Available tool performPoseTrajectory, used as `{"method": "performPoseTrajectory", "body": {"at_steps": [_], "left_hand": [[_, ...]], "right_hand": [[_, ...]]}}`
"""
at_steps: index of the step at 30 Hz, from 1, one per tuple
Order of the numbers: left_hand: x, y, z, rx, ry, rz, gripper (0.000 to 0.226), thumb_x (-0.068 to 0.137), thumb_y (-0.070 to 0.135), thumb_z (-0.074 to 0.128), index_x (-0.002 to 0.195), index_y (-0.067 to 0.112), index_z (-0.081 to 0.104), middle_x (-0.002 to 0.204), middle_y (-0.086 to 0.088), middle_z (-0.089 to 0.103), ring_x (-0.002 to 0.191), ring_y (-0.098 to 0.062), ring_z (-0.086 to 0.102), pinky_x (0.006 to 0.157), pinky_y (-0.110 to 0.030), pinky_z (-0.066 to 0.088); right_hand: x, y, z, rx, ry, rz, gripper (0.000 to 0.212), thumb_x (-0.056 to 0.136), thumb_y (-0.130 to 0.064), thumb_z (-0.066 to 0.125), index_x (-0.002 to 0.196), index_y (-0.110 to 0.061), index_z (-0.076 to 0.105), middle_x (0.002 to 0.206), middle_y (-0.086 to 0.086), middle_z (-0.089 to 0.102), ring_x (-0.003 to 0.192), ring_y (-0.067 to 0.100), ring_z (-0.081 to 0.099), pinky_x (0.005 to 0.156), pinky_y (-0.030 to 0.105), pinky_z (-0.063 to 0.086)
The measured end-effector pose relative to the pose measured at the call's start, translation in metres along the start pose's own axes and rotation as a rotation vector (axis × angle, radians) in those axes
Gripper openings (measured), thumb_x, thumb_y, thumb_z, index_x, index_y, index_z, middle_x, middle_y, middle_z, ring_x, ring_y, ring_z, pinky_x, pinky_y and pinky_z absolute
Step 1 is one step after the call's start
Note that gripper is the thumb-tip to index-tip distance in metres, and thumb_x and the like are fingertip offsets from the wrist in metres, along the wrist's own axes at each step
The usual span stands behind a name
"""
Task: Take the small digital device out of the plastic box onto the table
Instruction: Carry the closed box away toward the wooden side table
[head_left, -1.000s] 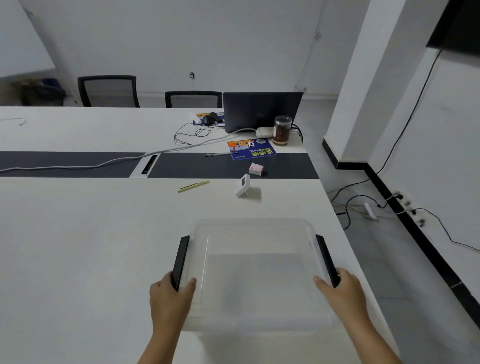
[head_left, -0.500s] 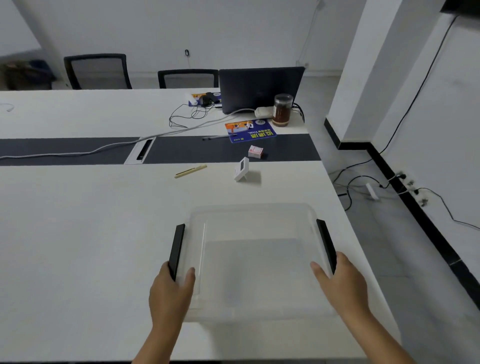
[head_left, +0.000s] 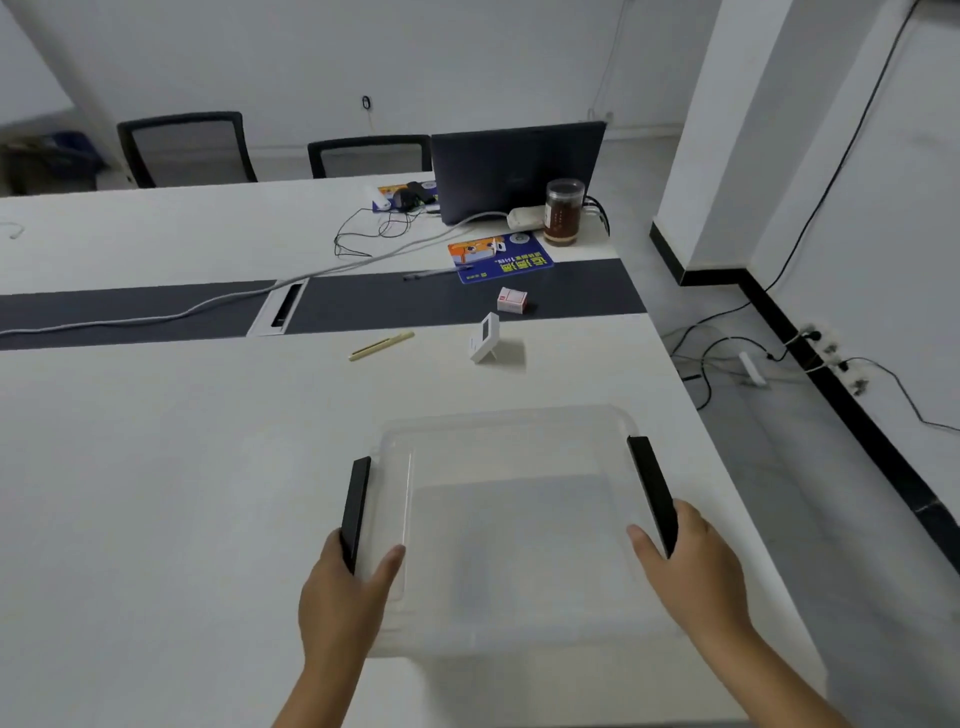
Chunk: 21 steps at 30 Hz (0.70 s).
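Note:
A clear plastic box (head_left: 511, 431) with black side handles rests on the white table in front of me. My left hand (head_left: 343, 587) grips its left handle, thumb inside the rim. My right hand (head_left: 693, 566) grips the right handle the same way. Nothing shows inside the box. The small white digital device (head_left: 484, 338) stands on its kickstand on the table, beyond the box and apart from it.
A small red and white carton (head_left: 512, 300) and a yellow pencil (head_left: 382, 345) lie near the device. Further back are a blue leaflet (head_left: 500, 256), a jar (head_left: 562, 211), a laptop (head_left: 517, 169) and cables. The table's right edge (head_left: 727, 467) runs close to the box.
Both hands keep their grip on the box handles. The view has shifted a little, and the box sits slightly further right in it.

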<state>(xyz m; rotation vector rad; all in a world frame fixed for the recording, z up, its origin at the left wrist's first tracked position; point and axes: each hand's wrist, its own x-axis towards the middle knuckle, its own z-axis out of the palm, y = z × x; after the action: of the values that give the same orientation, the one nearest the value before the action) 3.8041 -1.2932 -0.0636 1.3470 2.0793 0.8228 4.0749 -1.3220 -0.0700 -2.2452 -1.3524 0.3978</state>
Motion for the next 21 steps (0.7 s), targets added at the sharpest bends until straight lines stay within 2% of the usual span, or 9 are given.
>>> {"method": "performPoseTrajectory", "body": {"at_steps": [3, 6, 9, 11, 14, 16, 18, 21], "left_hand": [[0.0, 0.002, -0.001, 0.078, 0.017, 0.032, 0.03, 0.075, 0.029, 0.067, 0.079, 0.007, 0.048, 0.061, -0.004, 0.051, 0.062, -0.029, 0.049, 0.05, -0.031, 0.03], [0.002, 0.005, -0.002, 0.121, 0.02, 0.085, 0.031, 0.076, 0.03, 0.066, 0.073, 0.01, 0.043, 0.052, 0.001, 0.043, 0.05, -0.021, 0.043, 0.044, -0.025, 0.026], [0.005, 0.008, -0.002, 0.144, 0.003, 0.089, 0.03, 0.076, 0.03, 0.066, 0.074, 0.01, 0.044, 0.052, 0.001, 0.044, 0.053, -0.025, 0.045, 0.046, -0.028, 0.029], [0.006, 0.008, -0.001, 0.109, -0.016, 0.066, 0.027, 0.077, 0.028, 0.066, 0.088, 0.008, 0.051, 0.059, 0.002, 0.046, 0.062, -0.027, 0.047, 0.053, -0.031, 0.033], [0.01, 0.008, -0.002, 0.03, -0.083, 0.026, 0.047, 0.079, 0.027, 0.064, 0.115, 0.002, 0.046, 0.067, 0.008, 0.044, 0.074, -0.025, 0.047, 0.063, -0.031, 0.034], [0.016, 0.01, -0.005, -0.039, -0.143, -0.031, 0.049, 0.08, 0.029, 0.062, 0.12, 0.004, 0.045, 0.073, 0.005, 0.05, 0.079, -0.025, 0.048, 0.067, -0.031, 0.034], [0.02, 0.014, -0.007, -0.112, -0.211, -0.057, 0.049, 0.077, 0.03, 0.066, 0.118, 0.013, 0.046, 0.084, 0.0, 0.055, 0.084, -0.025, 0.051, 0.067, -0.03, 0.035], [0.018, 0.014, -0.011, -0.195, -0.274, 0.001, 0.043, 0.056, 0.034, 0.066, 0.095, 0.034, 0.048, 0.082, 0.015, 0.059, 0.084, -0.02, 0.059, 0.06, -0.022, 0.039]], "right_hand": [[0.001, -0.001, 0.0, -0.006, 0.007, -0.015, 0.044, 0.082, -0.029, 0.059, 0.111, 0.003, 0.052, 0.093, 0.02, 0.065, 0.084, 0.034, 0.061, 0.062, 0.027, 0.036], [0.002, -0.002, 0.001, -0.046, 0.023, -0.02, 0.042, 0.082, -0.029, 0.06, 0.106, 0.005, 0.053, 0.087, 0.021, 0.064, 0.078, 0.034, 0.059, 0.06, 0.027, 0.034], [0.004, -0.002, 0.001, -0.044, 0.009, -0.01, 0.042, 0.081, -0.028, 0.061, 0.106, 0.005, 0.054, 0.084, 0.021, 0.064, 0.073, 0.033, 0.058, 0.059, 0.027, 0.035], [0.005, -0.005, -0.002, 0.025, -0.016, 0.032, 0.042, 0.08, -0.026, 0.062, 0.108, 0.003, 0.052, 0.082, 0.015, 0.061, 0.073, 0.033, 0.057, 0.056, 0.028, 0.035], [0.008, -0.007, -0.007, 0.242, -0.102, 0.139, 0.046, 0.079, -0.02, 0.066, 0.114, 0.0, 0.045, 0.076, 0.0, 0.049, 0.072, 0.026, 0.05, 0.053, 0.027, 0.035], [0.013, -0.007, -0.01, 0.323, -0.163, 0.174, 0.05, 0.078, -0.017, 0.067, 0.119, -0.003, 0.042, 0.076, -0.006, 0.048, 0.076, 0.025, 0.049, 0.055, 0.028, 0.036], [0.016, -0.007, -0.01, 0.38, -0.196, 0.182, 0.054, 0.077, -0.014, 0.067, 0.124, -0.008, 0.041, 0.088, 0.0, 0.052, 0.083, 0.023, 0.049, 0.065, 0.029, 0.037], [0.016, -0.004, -0.01, 0.475, -0.221, 0.161, 0.059, 0.075, -0.008, 0.069, 0.128, -0.013, 0.043, 0.104, 0.004, 0.052, 0.098, 0.024, 0.051, 0.079, 0.029, 0.036]]}}
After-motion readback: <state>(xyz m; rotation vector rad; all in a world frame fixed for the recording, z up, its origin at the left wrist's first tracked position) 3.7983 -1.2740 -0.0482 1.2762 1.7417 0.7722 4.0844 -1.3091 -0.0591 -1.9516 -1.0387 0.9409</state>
